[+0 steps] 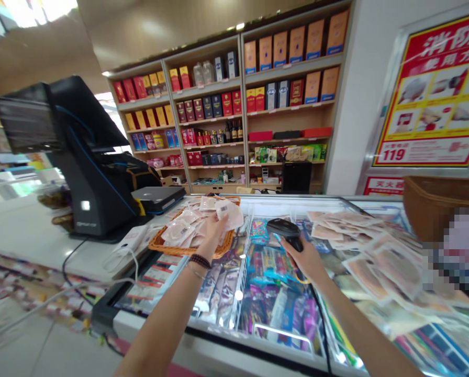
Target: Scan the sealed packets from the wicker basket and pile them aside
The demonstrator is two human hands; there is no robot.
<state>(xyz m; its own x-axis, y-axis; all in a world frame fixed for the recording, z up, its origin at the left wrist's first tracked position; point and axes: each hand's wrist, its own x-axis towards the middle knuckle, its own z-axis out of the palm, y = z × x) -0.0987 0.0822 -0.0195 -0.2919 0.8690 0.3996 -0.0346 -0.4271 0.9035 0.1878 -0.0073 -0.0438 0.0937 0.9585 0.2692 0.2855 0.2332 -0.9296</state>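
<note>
My left hand (214, 231), with a beaded bracelet at the wrist, is closed on a pale flat packet (233, 215) with a small printed code. It holds the packet over the right part of an orange wicker basket (220, 252) heaped with similar packets (179, 229). In my right hand (305, 256) is a black barcode scanner (283, 228), its head pointing left towards the packet. The scanner's cable runs down past my forearm. More flat packets (391, 264) lie spread on the freezer's glass top to the right of my right hand.
Beneath the basket is a chest freezer (150, 335) with bagged goods under glass. A black checkout terminal (89, 173) and a flat black device (158, 197) stand on the left counter. A brown basket (426, 204) sits at far right. Stocked shelves (214, 120) line the back.
</note>
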